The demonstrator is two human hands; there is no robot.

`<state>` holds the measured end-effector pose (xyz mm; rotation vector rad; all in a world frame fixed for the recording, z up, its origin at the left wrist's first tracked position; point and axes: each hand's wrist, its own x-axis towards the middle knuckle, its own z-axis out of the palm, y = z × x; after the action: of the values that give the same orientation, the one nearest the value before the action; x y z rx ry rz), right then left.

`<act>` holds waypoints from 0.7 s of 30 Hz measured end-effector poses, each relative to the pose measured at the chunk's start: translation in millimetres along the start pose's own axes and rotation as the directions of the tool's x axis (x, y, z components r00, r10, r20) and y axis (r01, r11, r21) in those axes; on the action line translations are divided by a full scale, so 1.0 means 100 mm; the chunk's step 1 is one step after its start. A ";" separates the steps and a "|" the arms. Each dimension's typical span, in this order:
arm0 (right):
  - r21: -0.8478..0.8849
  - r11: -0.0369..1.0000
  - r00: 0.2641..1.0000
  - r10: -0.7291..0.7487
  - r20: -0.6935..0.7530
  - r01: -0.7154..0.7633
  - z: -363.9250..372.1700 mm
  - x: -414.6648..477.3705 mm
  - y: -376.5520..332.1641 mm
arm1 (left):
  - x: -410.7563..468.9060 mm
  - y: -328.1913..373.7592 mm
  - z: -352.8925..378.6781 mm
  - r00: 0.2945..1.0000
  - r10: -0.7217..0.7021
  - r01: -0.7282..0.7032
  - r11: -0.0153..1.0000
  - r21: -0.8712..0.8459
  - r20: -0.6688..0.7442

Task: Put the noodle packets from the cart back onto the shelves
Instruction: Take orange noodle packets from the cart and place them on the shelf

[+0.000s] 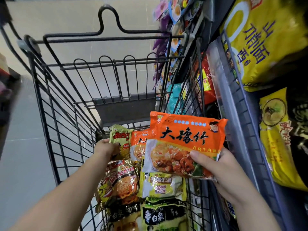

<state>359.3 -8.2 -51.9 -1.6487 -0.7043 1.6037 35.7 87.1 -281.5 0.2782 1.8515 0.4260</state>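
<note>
While the right hand (221, 170) pinches an orange packet (183, 144) printed 大豫竹 红烧牛肉面, the left hand (106, 148) grips a green-gold packet (120, 137) in the cart (125, 107).

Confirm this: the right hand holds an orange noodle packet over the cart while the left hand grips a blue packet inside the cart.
Not quite: the packet in the left hand is yellow, not blue. The head view shows it gripping a yellow packet inside the cart while the right hand holds the orange noodle packet over it.
</note>
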 end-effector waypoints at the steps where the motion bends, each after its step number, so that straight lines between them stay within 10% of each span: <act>1: 0.006 1.000 1.000 -0.007 0.001 0.007 0.01 -0.02 -0.02 | -0.04 0.01 -0.02 0.999 0.041 -0.041 0.999 0.004 -0.021; 21: 0.046 0.966 0.966 -0.256 0.009 0.256 0.47 -0.95 -1.29 | -2.87 1.08 -1.13 0.798 0.535 -0.488 0.844 -0.222 0.279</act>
<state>318.4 -2.4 110.0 -1.4492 -0.8469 1.4374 15.9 54.5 43.4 0.7240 1.3863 0.8276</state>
